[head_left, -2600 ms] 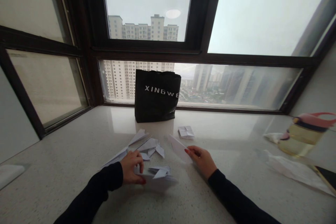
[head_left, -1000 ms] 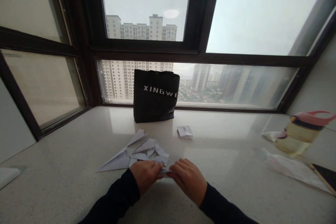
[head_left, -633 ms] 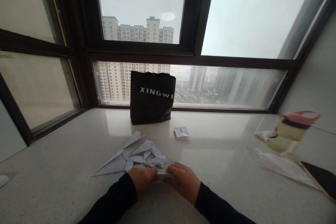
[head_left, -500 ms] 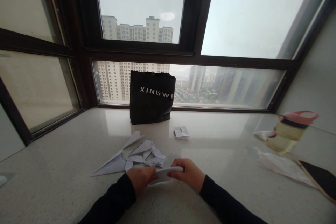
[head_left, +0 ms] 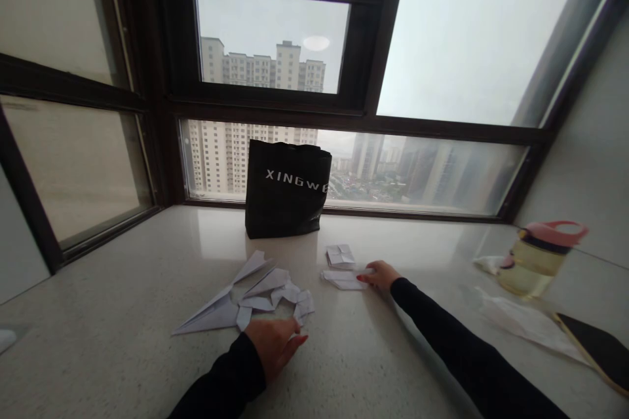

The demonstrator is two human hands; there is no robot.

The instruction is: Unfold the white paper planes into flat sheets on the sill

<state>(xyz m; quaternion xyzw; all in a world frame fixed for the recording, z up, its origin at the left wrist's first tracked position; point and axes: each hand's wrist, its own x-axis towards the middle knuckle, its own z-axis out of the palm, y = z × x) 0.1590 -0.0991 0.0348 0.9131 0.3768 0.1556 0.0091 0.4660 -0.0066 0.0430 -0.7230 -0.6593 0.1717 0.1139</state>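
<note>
My right hand pinches the right end of a flat folded white paper, low over the counter. Just behind that paper lies a small square folded paper. My left hand rests at the near edge of a cluster of folded papers, with its thumb and fingers a little apart and no object visible between them. In the cluster, a pointed paper plane lies at the left, and a crumpled-looking folded piece sits at the right, close to my left fingertips.
A black bag stands at the back of the speckled counter, before the window. At the right are a bottle with a pink lid, a clear plastic wrapper and a dark flat device.
The folded paper that both hands held has moved forward and right in my right hand, beside the square one. My left hand has let go of it and lies slightly nearer.
</note>
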